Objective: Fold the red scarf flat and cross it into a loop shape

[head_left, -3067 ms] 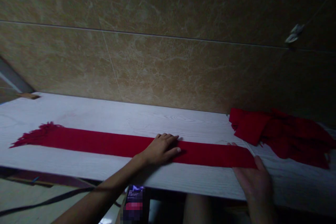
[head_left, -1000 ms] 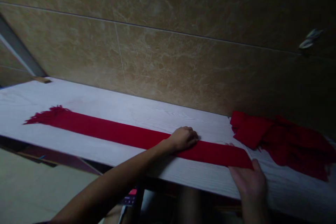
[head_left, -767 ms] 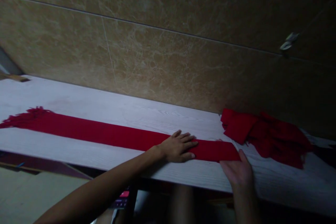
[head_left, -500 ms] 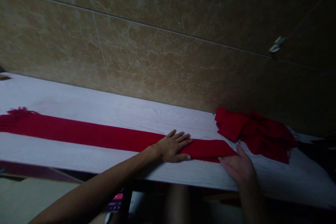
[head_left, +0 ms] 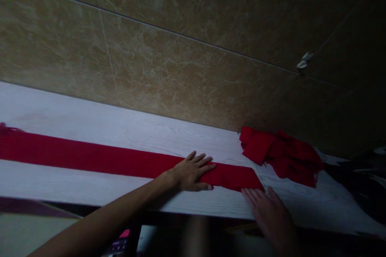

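A long red scarf (head_left: 99, 158) lies flat along a white wood-grain tabletop (head_left: 126, 130), running off the left edge of view. My left hand (head_left: 191, 172) rests flat on it with fingers spread, a little left of its right end. My right hand (head_left: 267, 211) lies open, palm down, on the table's front edge just below and right of the scarf's right end, fingertips close to the cloth. Neither hand holds anything.
A heap of crumpled red cloth (head_left: 280, 154) sits at the back right of the table. A brown marble-tiled wall (head_left: 181, 56) rises directly behind, with a small metal fitting (head_left: 304, 61) on it. Dark objects lie at the far right.
The view has swung right, so the scarf's fringed left end has left the frame. My left hand went from curled to flat on the scarf. My right hand slid down off the scarf's end.
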